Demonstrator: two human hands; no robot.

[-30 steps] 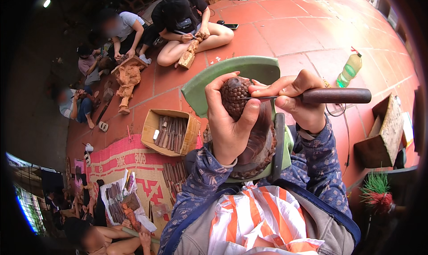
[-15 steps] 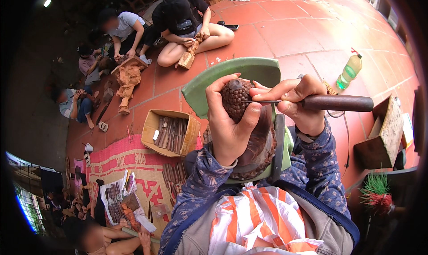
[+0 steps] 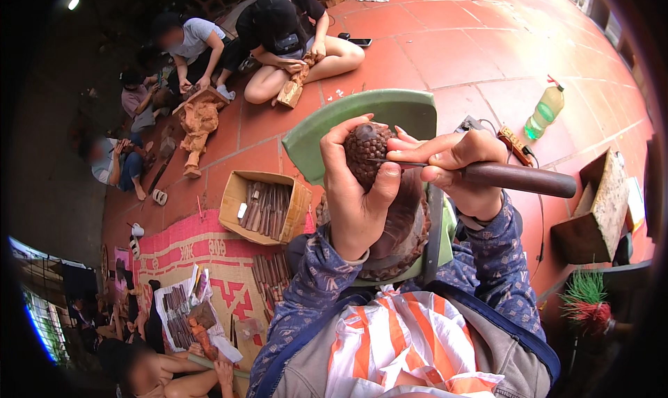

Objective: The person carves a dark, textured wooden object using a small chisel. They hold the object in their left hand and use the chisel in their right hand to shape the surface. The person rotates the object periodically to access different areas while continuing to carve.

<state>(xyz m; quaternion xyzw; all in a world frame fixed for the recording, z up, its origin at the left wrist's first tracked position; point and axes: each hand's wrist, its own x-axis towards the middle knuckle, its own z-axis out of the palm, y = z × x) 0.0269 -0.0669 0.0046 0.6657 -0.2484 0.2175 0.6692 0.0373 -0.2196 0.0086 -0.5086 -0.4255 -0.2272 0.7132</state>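
My left hand [image 3: 358, 189] wraps around the bumpy rounded top of a dark brown wooden carving [image 3: 367, 147] that rests in my lap on a green board [image 3: 390, 116]. My right hand [image 3: 463, 172] grips a carving chisel with a dark wooden handle [image 3: 518, 180] that points right. Its thin metal blade lies against the carving's top, beside my left thumb. The lower part of the carving [image 3: 403, 234] is partly hidden behind my left hand and wrist.
A cardboard box of chisels [image 3: 264, 207] sits on the tiled floor to my left, above a red woven mat [image 3: 202, 252] with more tools. A green bottle [image 3: 544, 110] and a carved wooden block [image 3: 598, 207] lie right. Several people carve wood at the upper left.
My right hand and the chisel handle have dipped slightly, and the blade has shifted a little along the carving's top. My left hand keeps its grip.
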